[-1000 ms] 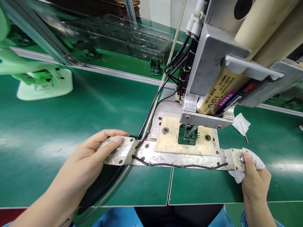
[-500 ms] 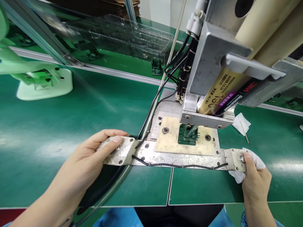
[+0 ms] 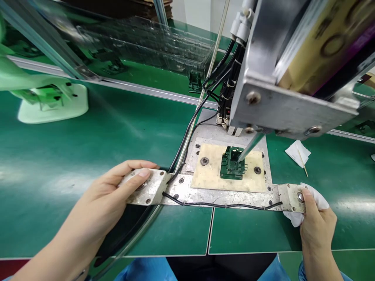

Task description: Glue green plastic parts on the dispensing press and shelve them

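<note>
From where I sit, the green pinned component (image 3: 233, 171) is right of centre in the frame, lying on the cream fixture plate (image 3: 202, 179); the slanting nozzle (image 3: 251, 146) comes down to it from the upper right, though I cannot tell whether tip and component touch. Below the plate runs the metal bar (image 3: 213, 198), with a block at either end; at lower left my left hand (image 3: 108, 197) has its fingers clamped on the left end block (image 3: 157, 187), thumb on top; at lower right my right hand (image 3: 318, 222) has its fingers clamped on the right end block (image 3: 288, 195), thumb at the silver button (image 3: 299, 197), a white wipe (image 3: 320, 199) bunched behind. I judge that even, steady thumb pressure serves best here; a slipping wipe could spoil the right grip; I would hold both hands clear of the nozzle and watch its tip against the component.
</note>
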Tool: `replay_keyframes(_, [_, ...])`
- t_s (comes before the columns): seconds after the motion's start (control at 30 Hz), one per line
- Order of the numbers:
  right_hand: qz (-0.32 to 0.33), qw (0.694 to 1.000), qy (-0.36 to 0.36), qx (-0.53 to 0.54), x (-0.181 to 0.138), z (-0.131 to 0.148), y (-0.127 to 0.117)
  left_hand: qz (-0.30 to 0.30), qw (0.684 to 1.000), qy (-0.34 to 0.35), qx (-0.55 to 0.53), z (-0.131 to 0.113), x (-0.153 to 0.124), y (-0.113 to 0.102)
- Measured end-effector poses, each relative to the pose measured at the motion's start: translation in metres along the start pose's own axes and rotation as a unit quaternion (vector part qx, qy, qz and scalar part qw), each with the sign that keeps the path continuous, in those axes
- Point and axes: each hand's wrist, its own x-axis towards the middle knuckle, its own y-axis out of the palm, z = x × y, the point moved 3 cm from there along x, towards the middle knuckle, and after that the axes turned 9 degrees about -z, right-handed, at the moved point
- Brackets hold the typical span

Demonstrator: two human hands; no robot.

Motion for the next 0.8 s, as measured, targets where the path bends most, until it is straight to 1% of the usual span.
replay_keyframes(0.23, [0.003,1.0,-0.014,-0.009,0.001,-0.001,-0.001,-0.002,1.0,0.007,0.017,-0.005,-0.006,0.003])
replay_keyframes(0.27, [0.001,1.0,-0.013,-0.012,0.0,0.001,-0.001,-0.004,0.999,0.016,0.037,-0.006,-0.007,0.003])
replay_keyframes(0.3, [0.002,1.0,-0.011,-0.014,0.0,0.002,0.0,-0.018,0.997,0.037,0.073,-0.007,-0.008,0.004])
replay_keyframes(0.33, [0.003,1.0,-0.01,-0.016,-0.001,0.003,0.0,-0.049,0.988,0.082,0.118,-0.009,-0.01,0.003])
replay_keyframes(0.37, [0.005,1.0,-0.008,-0.016,-0.001,0.003,0.001,-0.094,0.971,0.151,0.162,-0.013,-0.012,0.002])
replay_keyframes(0.4, [0.009,1.0,-0.006,-0.015,-0.002,0.003,0.001,-0.138,0.941,0.238,0.196,-0.019,-0.016,0.002])
replay_keyframes(0.43, [0.015,1.0,-0.005,-0.013,-0.002,0.003,0.001,-0.167,0.904,0.331,0.212,-0.025,-0.021,0.003])
replay_keyframes(0.47, [0.02,1.0,-0.004,-0.011,-0.001,0.002,0.002,-0.169,0.869,0.414,0.211,-0.031,-0.026,0.006])
replay_keyframes(0.5, [0.024,1.0,-0.003,-0.009,-0.001,0.002,0.002,-0.142,0.843,0.477,0.202,-0.037,-0.03,0.011])
replay_keyframes(0.53, [0.024,1.0,0.001,-0.009,-0.001,0.001,0.001,-0.093,0.83,0.513,0.196,-0.042,-0.032,0.018])
replay_keyframes(0.57, [0.023,1.0,0.008,-0.011,0.0,0.001,0.001,-0.034,0.828,0.525,0.197,-0.048,-0.033,0.026])
replay_keyframes(0.6, [0.022,1.0,0.015,-0.016,0.0,0.0,0.0,0.025,0.83,0.518,0.204,-0.054,-0.032,0.036])
replay_keyframes(0.63, [0.02,0.999,0.022,-0.022,0.0,0.0,0.0,0.076,0.837,0.497,0.217,-0.06,-0.031,0.046])
replay_keyframes(0.73, [0.026,0.998,0.038,-0.036,0.001,-0.001,0.0,0.204,0.856,0.395,0.263,-0.073,-0.025,0.08])
replay_keyframes(0.8, [0.034,0.998,0.046,-0.033,0.001,-0.002,0.001,0.269,0.861,0.336,0.27,-0.078,-0.023,0.099])
